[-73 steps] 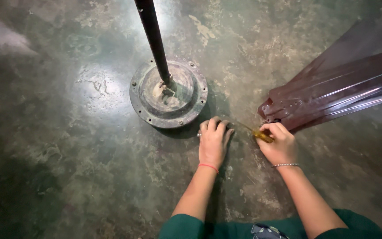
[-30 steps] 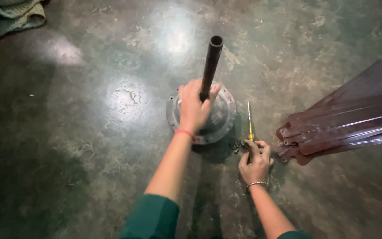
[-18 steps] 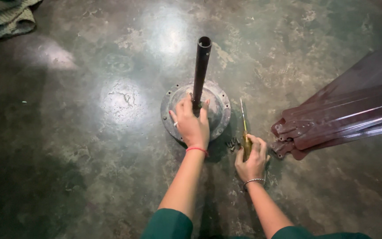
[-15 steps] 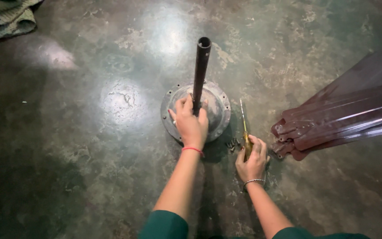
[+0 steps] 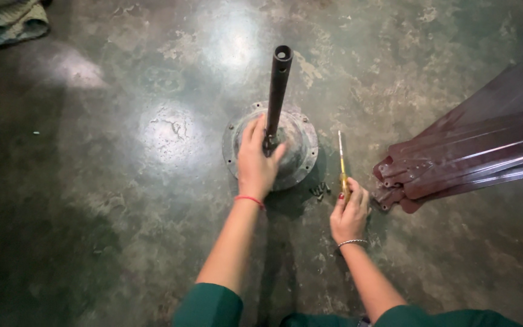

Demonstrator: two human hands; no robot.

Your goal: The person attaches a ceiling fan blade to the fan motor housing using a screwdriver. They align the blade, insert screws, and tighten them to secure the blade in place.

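While the left hand presses flat and open on the round metal motor housing on the floor, right hand grips a yellow screwdriver; loose screws probably come next, needing careful tip alignment.

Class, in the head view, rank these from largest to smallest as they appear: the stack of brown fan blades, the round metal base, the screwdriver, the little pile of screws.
1. Stack of brown fan blades, partly cut off by the frame
2. Round metal base
3. Screwdriver
4. Pile of screws
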